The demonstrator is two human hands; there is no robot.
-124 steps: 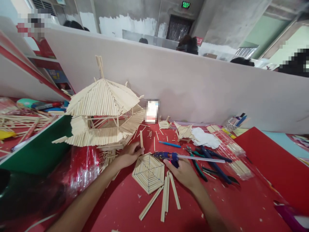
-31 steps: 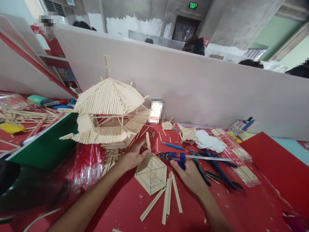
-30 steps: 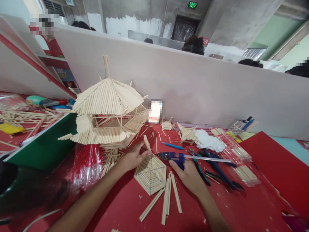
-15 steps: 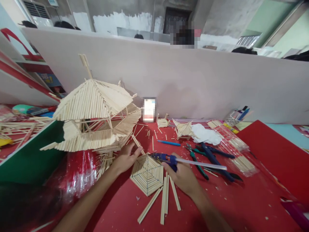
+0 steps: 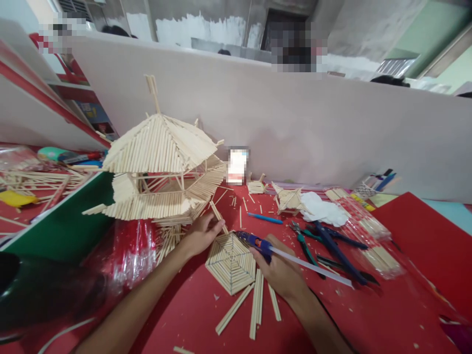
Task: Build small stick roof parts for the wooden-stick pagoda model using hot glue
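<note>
My right hand (image 5: 279, 265) grips a blue hot glue gun (image 5: 261, 244), a long translucent glue stick (image 5: 313, 266) jutting from its back. The nozzle points left at the upper edge of a hexagonal panel of wooden sticks (image 5: 230, 265) lying flat on the table. At that panel's upper left, my left hand (image 5: 204, 232) pinches a short wooden stick (image 5: 217, 212) between thumb and fingers, its lower end close to the panel's top corner. Several loose sticks (image 5: 257, 305) fan out below the panel. Whether the nozzle touches the wood I cannot tell.
A wooden-stick pavilion model (image 5: 158, 172) stands on the left. Pliers (image 5: 337, 250), a blue pen (image 5: 265, 218), white tissue (image 5: 322, 209), a tiny stick model (image 5: 289, 199) and packs of sticks (image 5: 363, 221) lie at right. A white partition (image 5: 280, 123) rises behind.
The whole view has shifted, so the scene sits slightly further right. Both hands keep their grips, with the glue gun and the stick still close to the panel's top corner.
</note>
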